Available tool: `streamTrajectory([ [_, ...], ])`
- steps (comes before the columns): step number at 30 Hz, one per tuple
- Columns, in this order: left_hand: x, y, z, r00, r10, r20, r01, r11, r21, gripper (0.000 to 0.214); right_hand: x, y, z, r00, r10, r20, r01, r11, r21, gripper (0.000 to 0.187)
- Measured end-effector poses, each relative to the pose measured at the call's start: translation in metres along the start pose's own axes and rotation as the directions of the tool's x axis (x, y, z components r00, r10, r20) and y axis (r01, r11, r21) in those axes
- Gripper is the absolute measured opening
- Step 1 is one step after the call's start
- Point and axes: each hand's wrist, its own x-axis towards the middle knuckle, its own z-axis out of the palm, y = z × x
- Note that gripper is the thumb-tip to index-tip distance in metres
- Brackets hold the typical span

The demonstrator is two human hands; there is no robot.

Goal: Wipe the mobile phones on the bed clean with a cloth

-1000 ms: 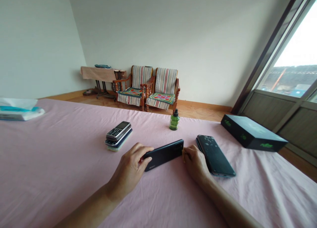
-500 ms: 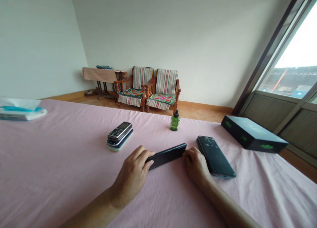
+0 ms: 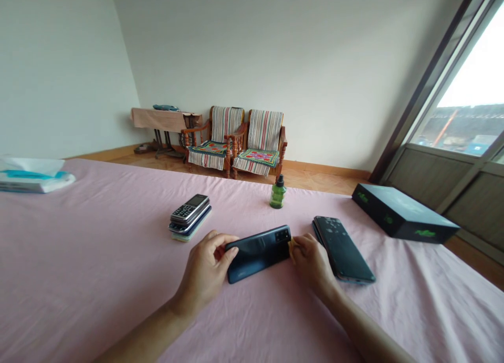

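Observation:
My left hand (image 3: 207, 266) grips the left end of a dark blue smartphone (image 3: 258, 253), thumb in front and fingers behind. The phone is tilted so that its back, with a camera block at the upper right corner, faces me. At the phone's right end, my right hand (image 3: 313, 258) is closed on a small yellow cloth (image 3: 292, 249) held against the edge; most of the cloth is hidden by the fingers. Just right of that hand lies a stack of smartphones (image 3: 344, 250), the top one dark with pale spots on its screen.
A stack of older mobile phones (image 3: 189, 216) lies at the left on the pink cloth (image 3: 98, 258). Behind the hands stands a green spray bottle (image 3: 277, 194). A black box (image 3: 405, 216) is at the right, a tissue pack (image 3: 35, 175) far left. Two wooden chairs (image 3: 258, 137) stand beyond.
The smartphone has been turned so that its back now shows more fully to me. More of the yellow cloth shows at my right hand, which has barely moved.

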Motion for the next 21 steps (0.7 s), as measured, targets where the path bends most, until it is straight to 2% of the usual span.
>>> streamTrajectory([
  [5,0.007,-0.005,-0.003,0.972,-0.229,0.049,0.234,0.946,-0.225,0.027,0.004,-0.007,-0.006,0.996,0.086,0.035,-0.091,0.973,0.211,0.03],
  [9,0.01,-0.004,-0.006,0.937,-0.342,0.073,0.346,0.877,-0.332,0.036,0.001,-0.01,-0.003,0.962,0.241,0.132,-0.274,0.874,0.401,0.033],
  [14,0.01,-0.005,-0.006,0.9,-0.424,0.105,0.425,0.794,-0.435,0.042,-0.002,-0.015,-0.003,0.893,0.369,0.258,-0.45,0.692,0.565,0.045],
  [21,0.013,-0.008,-0.006,0.886,-0.462,0.044,0.425,0.77,-0.475,0.043,-0.005,-0.02,0.0,0.864,0.394,0.313,-0.491,0.522,0.698,0.043],
])
